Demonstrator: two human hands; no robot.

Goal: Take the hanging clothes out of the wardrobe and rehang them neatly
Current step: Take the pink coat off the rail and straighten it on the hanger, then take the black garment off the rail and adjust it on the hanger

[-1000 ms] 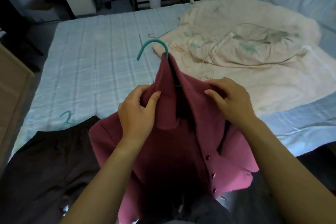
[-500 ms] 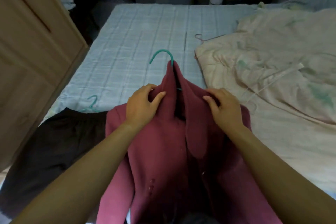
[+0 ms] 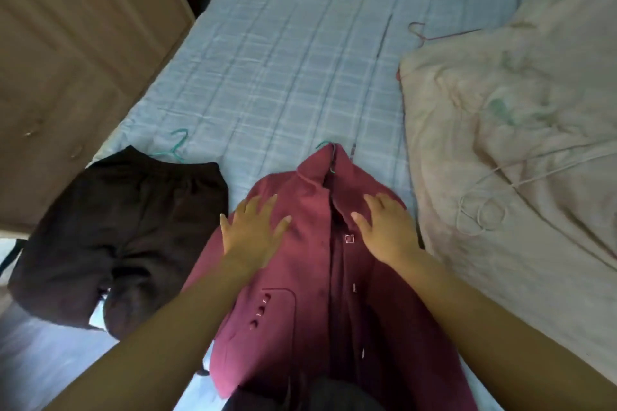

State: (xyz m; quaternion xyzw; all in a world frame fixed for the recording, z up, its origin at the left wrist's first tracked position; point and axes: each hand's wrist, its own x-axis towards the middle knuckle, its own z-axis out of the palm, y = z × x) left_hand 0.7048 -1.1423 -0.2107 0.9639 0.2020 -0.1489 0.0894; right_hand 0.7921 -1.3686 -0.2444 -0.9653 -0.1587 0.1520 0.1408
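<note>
Now smoothing maroon coat (image 3: 300,310) on bed (image 3: 300,60) with left hand (image 3: 252,233) and right hand (image 3: 387,230), fingers spread, gripping nothing; next, likely: grasp teal hanger hook (image 3: 325,144) at coat's 12 o'clock.

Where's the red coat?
Head view, bottom centre: the red coat lies on the bed under the left hand and right hand, between the dark garment and cream quilt.
</note>
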